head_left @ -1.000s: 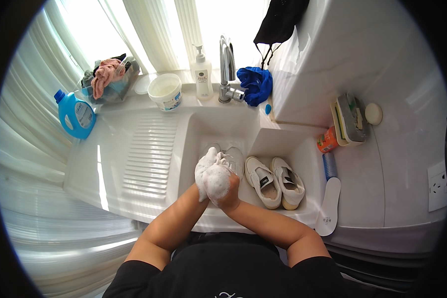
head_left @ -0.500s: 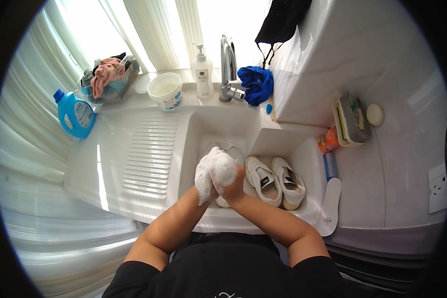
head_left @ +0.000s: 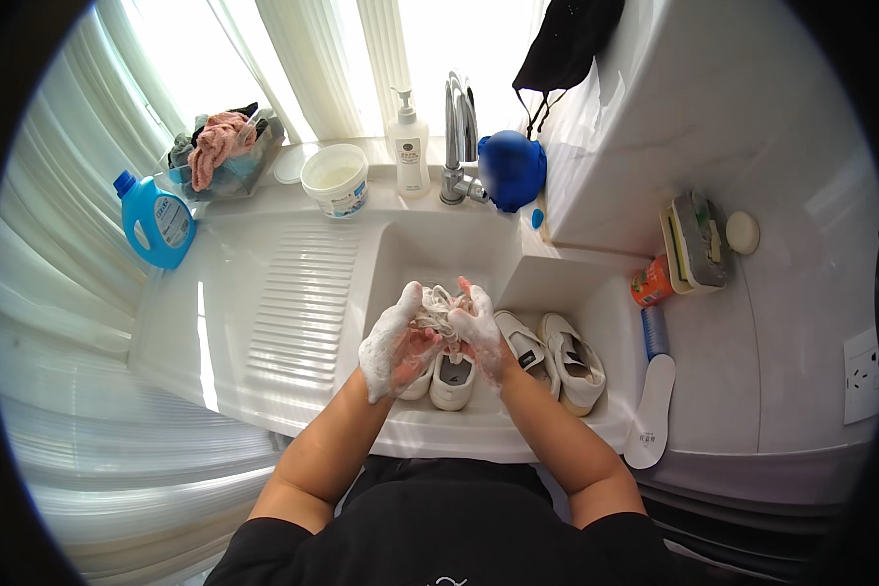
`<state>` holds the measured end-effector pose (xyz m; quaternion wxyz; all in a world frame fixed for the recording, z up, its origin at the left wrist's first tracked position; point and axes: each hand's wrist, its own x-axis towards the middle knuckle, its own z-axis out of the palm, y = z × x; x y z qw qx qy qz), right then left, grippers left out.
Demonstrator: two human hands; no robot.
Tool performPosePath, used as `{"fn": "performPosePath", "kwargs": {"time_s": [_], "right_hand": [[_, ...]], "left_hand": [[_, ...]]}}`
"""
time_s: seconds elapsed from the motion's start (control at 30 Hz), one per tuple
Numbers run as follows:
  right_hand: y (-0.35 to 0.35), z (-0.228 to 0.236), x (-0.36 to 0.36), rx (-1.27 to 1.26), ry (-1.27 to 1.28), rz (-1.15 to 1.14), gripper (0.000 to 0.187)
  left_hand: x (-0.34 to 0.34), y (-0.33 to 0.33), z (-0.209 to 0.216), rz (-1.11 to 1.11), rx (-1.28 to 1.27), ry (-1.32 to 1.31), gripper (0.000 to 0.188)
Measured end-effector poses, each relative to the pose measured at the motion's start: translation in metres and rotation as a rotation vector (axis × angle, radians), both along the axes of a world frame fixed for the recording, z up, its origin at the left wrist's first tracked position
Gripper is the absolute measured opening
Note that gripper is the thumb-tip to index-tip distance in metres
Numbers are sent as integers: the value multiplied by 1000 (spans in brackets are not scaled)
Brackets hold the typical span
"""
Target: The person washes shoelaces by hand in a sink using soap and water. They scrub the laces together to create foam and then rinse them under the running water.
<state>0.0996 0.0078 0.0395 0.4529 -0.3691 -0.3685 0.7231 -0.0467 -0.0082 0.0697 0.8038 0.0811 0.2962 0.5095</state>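
Above the sink basin, a loose tangle of wet white shoelaces point(head_left: 441, 314) is held between my two hands. My left hand point(head_left: 396, 344), thickly coated in white foam, supports it from the left with fingers curved toward it. Foam also covers my right hand point(head_left: 480, 334), which presses the tangle from the right, thumb and fingers partly spread. Right below the hands sits a white shoe point(head_left: 452, 383), with another beside it largely hidden by my left hand. Farther right stand two more white shoes, one point(head_left: 529, 350) partly behind my right wrist and the other point(head_left: 573, 366) in fuller view.
A ribbed washboard point(head_left: 301, 303) adjoins the basin. Along the back are a blue detergent bottle point(head_left: 156, 223), a box of cloths point(head_left: 222, 151), a white tub point(head_left: 336, 182), a pump bottle point(head_left: 408, 146), a faucet point(head_left: 456, 137) and a blue cloth point(head_left: 511, 172). An insole point(head_left: 650, 410) lies right.
My hands were clasped together in foam and have parted, showing the shoelaces between them. The view has shifted slightly, and a shoe beneath my hands has come into sight.
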Motion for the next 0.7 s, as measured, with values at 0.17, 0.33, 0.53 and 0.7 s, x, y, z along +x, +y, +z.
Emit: {"fn": "performPosePath", "kwargs": {"time_s": [0.17,0.33,0.53,0.7], "right_hand": [[-5,12,5,258,-308,70,62],[-6,35,22,60,-279,27,44],[-2,7,6,104,-76,-121,23],[-12,28,-7,186,-441,-242,19]], "left_hand": [[1,-1,-3,-33,167,290,28],[-3,-4,12,13,171,585,29],[22,-6,19,15,9,560,35],[26,-10,0,117,281,522,25]]}}
